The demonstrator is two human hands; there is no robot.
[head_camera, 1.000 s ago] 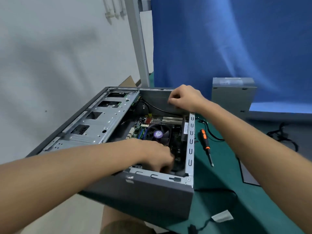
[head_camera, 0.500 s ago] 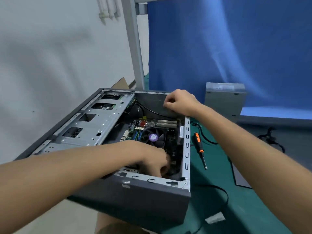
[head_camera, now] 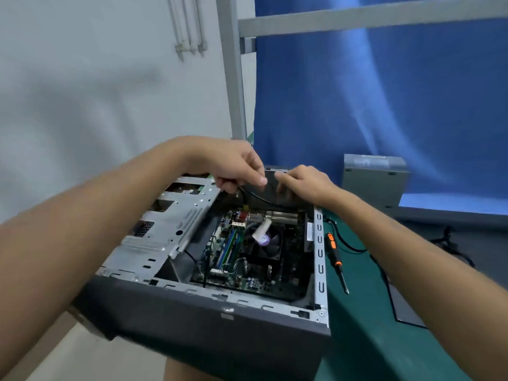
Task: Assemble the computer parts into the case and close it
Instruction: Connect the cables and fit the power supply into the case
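Case (head_camera: 192,320) sits open side up at the worktop's (head_camera: 371,339) left edge, long axis near-to-far | left hand (head_camera: 233,166) and right hand (head_camera: 305,182) both clamp black unit (head_camera: 270,188) at case's far end | I judge unit stiff, weighty; hold its top edge, clear of black cable (head_camera: 255,198) and fragile motherboard (head_camera: 264,251).

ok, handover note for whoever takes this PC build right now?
Hands: left hand and right hand both grip the top edge of a dark part at the far end of the case. A black cable runs just below them.
Done: motherboard with fan and drive cage are in the case.
Left: seat the dark part, probably fit the grey box standing behind, and close the open case.
Screwdriver lies on the green mat, right of the case.
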